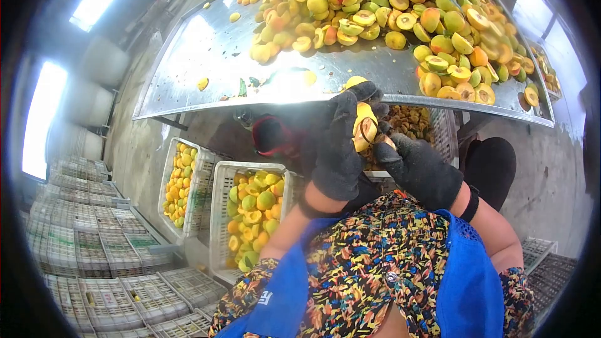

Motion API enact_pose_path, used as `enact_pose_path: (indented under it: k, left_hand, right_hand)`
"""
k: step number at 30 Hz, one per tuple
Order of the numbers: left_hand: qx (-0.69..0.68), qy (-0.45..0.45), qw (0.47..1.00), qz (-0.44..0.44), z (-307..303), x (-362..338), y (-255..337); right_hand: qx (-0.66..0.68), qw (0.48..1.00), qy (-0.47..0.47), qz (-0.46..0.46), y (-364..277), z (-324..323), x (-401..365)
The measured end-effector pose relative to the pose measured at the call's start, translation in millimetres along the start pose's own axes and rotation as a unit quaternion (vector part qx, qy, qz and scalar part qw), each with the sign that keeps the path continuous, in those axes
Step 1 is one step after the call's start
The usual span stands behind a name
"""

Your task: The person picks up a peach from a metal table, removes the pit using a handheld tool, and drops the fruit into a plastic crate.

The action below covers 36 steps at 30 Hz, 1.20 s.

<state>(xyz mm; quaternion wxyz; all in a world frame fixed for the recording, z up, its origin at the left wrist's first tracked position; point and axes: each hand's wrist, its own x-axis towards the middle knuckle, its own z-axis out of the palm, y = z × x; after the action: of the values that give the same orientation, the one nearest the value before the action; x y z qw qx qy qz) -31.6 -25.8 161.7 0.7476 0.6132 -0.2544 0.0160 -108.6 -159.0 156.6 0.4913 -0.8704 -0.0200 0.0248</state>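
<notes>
My left hand (341, 141), in a black glove, is closed round a halved yellow peach (364, 128), its cut face turned to the right. My right hand (421, 169), gloved in black too, is closed with its fingertips at the lower right of that peach half. A thin dark curved edge shows against the cut face; what the right fingers grip is too small to make out. Both hands are in front of the near edge of the metal table (206, 69). Beyond the left fingertips, another yellow peach piece (355, 81) shows at the table edge.
A large heap of halved peaches (350, 19) covers the table's back and right. Below the hands, a crate (446, 138) holds brownish pieces. Two white crates of peaches (219, 219) (172, 178) stand on the floor at left. Stacked crates (94, 244) line the far left.
</notes>
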Motion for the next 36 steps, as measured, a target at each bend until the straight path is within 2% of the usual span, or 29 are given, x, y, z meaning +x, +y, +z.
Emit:
enact_pose_path:
  k: [2, 3, 5, 7, 9, 11, 12, 13, 14, 16, 19, 20, 21, 22, 23, 25, 27, 28, 29, 30, 31, 34, 36]
  left_hand:
    - [0.05, 0.006, 0.999, 0.015, 0, -1, 4]
    - [0.117, 0.005, 0.993, 0.032, 2, -1, 8]
    - [0.202, -0.014, 0.977, 0.061, 1, -1, 12]
    - [0.203, -0.033, 0.976, 0.073, -1, 2, 13]
    - [0.127, -0.025, 0.99, 0.053, 1, 4, 9]
    - [0.149, -0.006, 0.987, 0.066, 4, 1, 7]
    - [0.227, 0.001, 0.969, 0.099, 6, 1, 8]
    - [0.235, 0.009, 0.964, 0.121, 7, 0, 4]
    - [0.243, 0.017, 0.959, 0.144, 8, 0, 0]
    - [0.121, 0.037, 0.977, 0.17, 7, 6, -15]
    - [0.123, 0.012, 0.984, 0.129, 9, 7, -16]
    - [0.125, 0.005, 0.986, 0.111, 8, 6, -14]
    - [0.127, -0.003, 0.987, 0.095, 8, 5, -12]
    - [0.123, -0.011, 0.988, 0.088, 8, 8, -12]
    - [0.119, -0.019, 0.989, 0.081, 9, 11, -12]
    - [0.106, -0.032, 0.992, 0.065, 7, 9, -15]
    - [0.113, -0.032, 0.993, 0.004, 6, 8, -20]
    - [0.116, -0.031, 0.992, -0.026, 7, 8, -22]
    - [-0.015, -0.058, 0.993, -0.104, 4, 10, -20]
    - [-0.145, -0.084, 0.969, -0.18, -2, 12, -16]
    - [-0.272, -0.107, 0.922, -0.254, -4, 12, -13]
    - [-0.151, -0.13, 0.963, -0.179, -2, 10, -12]
    - [-0.092, -0.142, 0.978, -0.12, -3, 12, -21]
  right_hand:
    - [0.154, 0.987, -0.036, 0.008, -2, 2, -2]
    - [0.229, 0.972, -0.052, 0.012, -4, 2, -3]
    - [0.291, 0.95, -0.099, 0.048, -15, -5, -7]
    - [0.265, 0.958, -0.111, 0.005, -17, -8, -6]
    - [0.171, 0.976, -0.073, -0.113, -10, -6, -5]
    - [0.117, 0.969, -0.005, -0.215, 9, 10, -2]
    - [0.124, 0.969, -0.002, -0.215, 11, 11, -2]
    - [0.131, 0.968, 0.001, -0.215, 10, 12, -2]
    - [0.161, 0.972, -0.034, -0.165, 6, 6, -4]
    - [0.199, 0.972, -0.078, -0.097, -7, -2, -7]
    - [0.203, 0.971, -0.098, -0.079, -11, -9, -9]
    - [0.194, 0.971, -0.103, -0.096, -8, -10, -7]
    - [0.174, 0.971, -0.069, -0.15, -2, -5, -4]
    - [0.15, 0.967, -0.031, -0.201, 5, 0, -1]
    - [0.114, 0.95, 0.045, -0.285, 23, 18, 6]
    - [0.108, 0.948, 0.056, -0.294, 28, 24, 3]
    - [0.121, 0.957, 0.028, -0.264, 26, 17, 0]
    - [0.154, 0.968, -0.025, -0.199, 21, 11, -3]
    - [0.189, 0.97, -0.071, -0.134, 16, 2, -7]
    - [0.227, 0.965, -0.11, -0.066, 13, -4, -9]
    - [0.259, 0.955, -0.143, -0.022, 11, -8, -9]
    - [0.357, 0.905, -0.214, 0.089, 10, -13, -8]
    - [0.435, 0.85, -0.251, 0.158, 13, -14, -6]
